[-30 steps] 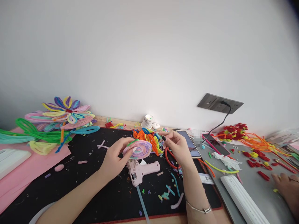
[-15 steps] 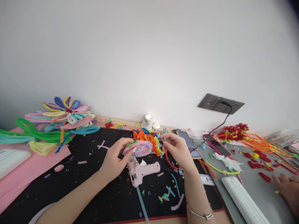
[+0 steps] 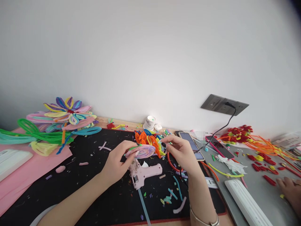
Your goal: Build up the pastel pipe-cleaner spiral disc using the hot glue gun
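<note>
A flat pastel spiral disc of coiled pipe cleaner (image 3: 144, 151), pink and lilac with a bit of green at its edge, is pinched in my left hand (image 3: 119, 159), thumb over its near edge. My right hand (image 3: 180, 153) is closed in a fingertip pinch just right of the disc, apart from it; whatever lies between those fingertips is too small to make out. Behind the disc sits a pile of orange, blue and yellow pipe cleaners (image 3: 150, 139). Below it a pink glue gun (image 3: 147, 174) lies on the black mat (image 3: 94, 188), with a clear glue stick (image 3: 144, 207) out of its back.
Pipe-cleaner flowers (image 3: 69, 114) and green bundles (image 3: 42, 135) lie at left on pink paper (image 3: 25, 185). A paper cup (image 3: 150, 122) stands by the wall. Phones (image 3: 191, 144) and a black cord (image 3: 221, 128) are at right. Another person's hand (image 3: 290, 190) rests at far right.
The disc in my left hand has tilted flatter, seen more edge-on. My right hand has moved slightly right and its fingers have drawn in from the pile. The whole view has shifted a little.
</note>
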Motion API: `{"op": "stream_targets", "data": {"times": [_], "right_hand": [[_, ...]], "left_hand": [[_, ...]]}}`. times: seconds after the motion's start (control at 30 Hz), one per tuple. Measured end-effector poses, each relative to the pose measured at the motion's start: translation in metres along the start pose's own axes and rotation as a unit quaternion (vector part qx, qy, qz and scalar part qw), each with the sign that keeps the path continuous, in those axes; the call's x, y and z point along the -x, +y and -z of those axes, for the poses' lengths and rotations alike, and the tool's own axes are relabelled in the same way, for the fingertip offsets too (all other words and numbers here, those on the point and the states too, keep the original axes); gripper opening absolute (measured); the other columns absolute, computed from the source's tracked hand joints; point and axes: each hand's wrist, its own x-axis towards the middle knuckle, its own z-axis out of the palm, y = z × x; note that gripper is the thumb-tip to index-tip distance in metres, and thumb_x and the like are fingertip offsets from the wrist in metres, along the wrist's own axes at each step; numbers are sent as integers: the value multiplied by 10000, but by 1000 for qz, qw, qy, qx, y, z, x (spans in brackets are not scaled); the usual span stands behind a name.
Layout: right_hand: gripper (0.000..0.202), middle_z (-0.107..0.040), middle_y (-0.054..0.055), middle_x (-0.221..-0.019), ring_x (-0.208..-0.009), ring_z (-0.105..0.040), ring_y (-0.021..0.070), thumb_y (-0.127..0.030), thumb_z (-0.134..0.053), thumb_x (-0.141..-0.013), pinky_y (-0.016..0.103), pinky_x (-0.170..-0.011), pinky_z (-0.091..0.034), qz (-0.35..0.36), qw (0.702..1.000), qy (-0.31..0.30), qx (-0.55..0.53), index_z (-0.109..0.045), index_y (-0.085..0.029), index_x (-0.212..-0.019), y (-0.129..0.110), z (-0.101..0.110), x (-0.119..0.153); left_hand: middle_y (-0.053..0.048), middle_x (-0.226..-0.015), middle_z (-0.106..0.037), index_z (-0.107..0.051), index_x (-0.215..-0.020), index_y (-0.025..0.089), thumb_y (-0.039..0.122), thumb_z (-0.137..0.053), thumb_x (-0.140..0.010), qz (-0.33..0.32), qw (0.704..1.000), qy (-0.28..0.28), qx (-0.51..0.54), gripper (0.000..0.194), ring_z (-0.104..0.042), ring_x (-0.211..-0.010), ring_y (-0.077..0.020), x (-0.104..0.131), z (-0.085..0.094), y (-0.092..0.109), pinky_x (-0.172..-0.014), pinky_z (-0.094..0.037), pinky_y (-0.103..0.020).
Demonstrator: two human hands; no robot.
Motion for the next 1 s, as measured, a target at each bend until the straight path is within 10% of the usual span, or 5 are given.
{"op": "stream_targets", "data": {"times": [1.0], "right_hand": [[224, -668, 37, -877, -839, -641, 170, -90, -608, -864, 287, -740, -521, 153, 987, -1, 54, -766, -249, -857, -7, -37, -3]], "left_hand": [[-47, -947, -692, -588, -1057, 217, 151, -519, -911, -44, 999, -15, -16, 174, -668, -889, -178, -3, 0, 5, -793, -539, -290]]}}
